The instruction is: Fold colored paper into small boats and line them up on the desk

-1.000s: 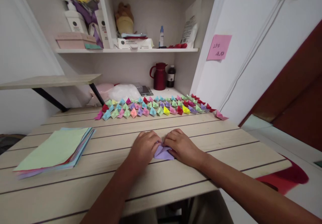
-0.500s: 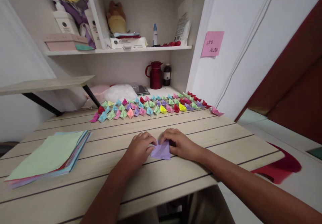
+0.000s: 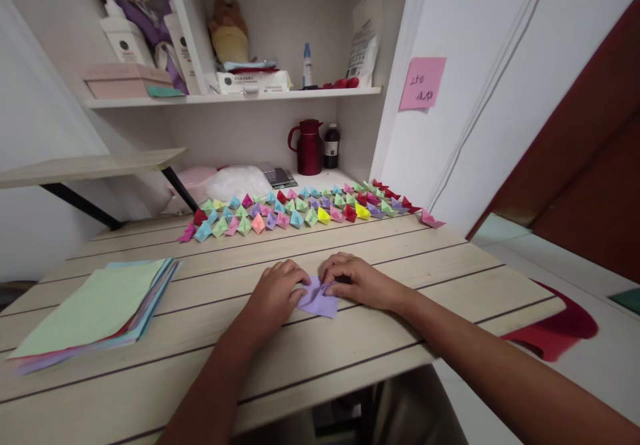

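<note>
A small folded sheet of purple paper (image 3: 319, 304) lies on the wooden table between my two hands. My left hand (image 3: 281, 292) grips its left edge between thumb and fingers. On the other side, my right hand (image 3: 357, 282) pinches the upper right part of the paper, where a fold stands up a little. The fingertips cover some of the paper's upper edge. Beyond my hands, several rows of folded paper boats (image 3: 297, 219) in many colours stand across the back of the table.
A stack of coloured paper sheets (image 3: 95, 305) lies at the table's left. Behind the boats, a red jug (image 3: 309, 148) and a dark bottle (image 3: 331, 146) stand under a shelf. A small raised stand (image 3: 95, 165) is at the back left. A red stool (image 3: 555, 325) is beyond the right edge.
My right thumb has moved left onto the purple paper, and the paper's upper right part now bends up into a fold. My left hand stays nearly in place.
</note>
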`<state>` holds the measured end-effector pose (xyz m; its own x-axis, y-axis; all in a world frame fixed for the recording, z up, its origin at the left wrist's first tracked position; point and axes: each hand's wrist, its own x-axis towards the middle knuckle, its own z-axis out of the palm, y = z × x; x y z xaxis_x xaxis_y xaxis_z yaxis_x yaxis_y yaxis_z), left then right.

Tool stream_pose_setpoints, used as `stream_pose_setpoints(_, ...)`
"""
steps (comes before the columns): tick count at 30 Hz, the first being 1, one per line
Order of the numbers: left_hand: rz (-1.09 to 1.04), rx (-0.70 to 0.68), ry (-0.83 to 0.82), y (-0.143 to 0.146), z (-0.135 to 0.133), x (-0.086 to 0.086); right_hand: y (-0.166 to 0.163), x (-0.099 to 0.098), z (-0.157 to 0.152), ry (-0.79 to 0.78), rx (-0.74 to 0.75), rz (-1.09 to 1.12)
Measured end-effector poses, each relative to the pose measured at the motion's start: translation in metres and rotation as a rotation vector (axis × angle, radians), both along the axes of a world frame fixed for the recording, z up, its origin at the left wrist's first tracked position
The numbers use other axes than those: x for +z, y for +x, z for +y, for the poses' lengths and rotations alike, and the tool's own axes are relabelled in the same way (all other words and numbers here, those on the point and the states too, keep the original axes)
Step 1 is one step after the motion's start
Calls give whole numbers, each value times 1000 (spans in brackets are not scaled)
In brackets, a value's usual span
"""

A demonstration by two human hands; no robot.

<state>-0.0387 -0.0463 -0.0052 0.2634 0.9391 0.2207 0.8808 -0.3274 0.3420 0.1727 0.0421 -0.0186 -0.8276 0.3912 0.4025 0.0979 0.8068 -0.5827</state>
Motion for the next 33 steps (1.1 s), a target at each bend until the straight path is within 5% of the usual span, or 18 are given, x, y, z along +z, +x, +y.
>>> stream_pose_setpoints(19,16,89,10,2,0,3,-15,-8,5,58,-246,-67)
stream_pose_setpoints(33,-15,38,48,4,2,0,-16,-7,6,30,-254,-73)
